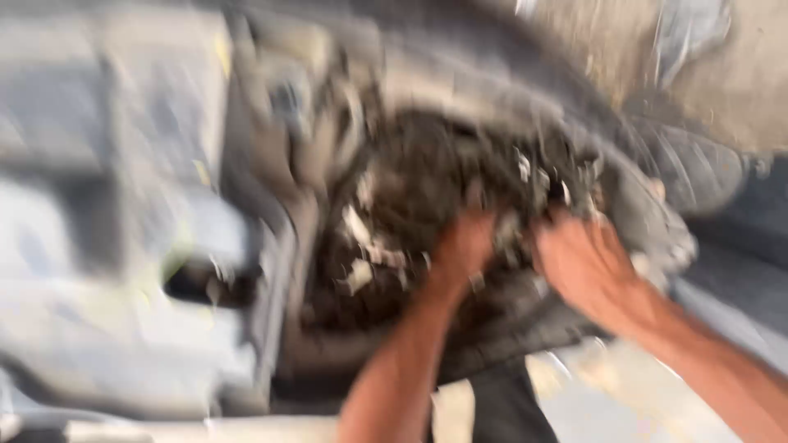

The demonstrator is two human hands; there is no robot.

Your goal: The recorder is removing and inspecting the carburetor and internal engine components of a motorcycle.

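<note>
Dark, crumbly debris fills a round grey tub, lying straight ahead of both hands. Left hand and right hand dig into its near edge, side by side; blur hides their grip.

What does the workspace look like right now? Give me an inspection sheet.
Surface: pale ground, blurred.
Job's things: dark mass of debris with pale scraps, lying in a dark curved housing.
Clutter: grey blocky shapes at left, too blurred to identify.
Grippers: left hand and right hand both pressed into the debris; grip cannot be told.
Cables: nothing seen.
Surroundings: sandy-looking ground at upper right; whole view motion-blurred.
</note>
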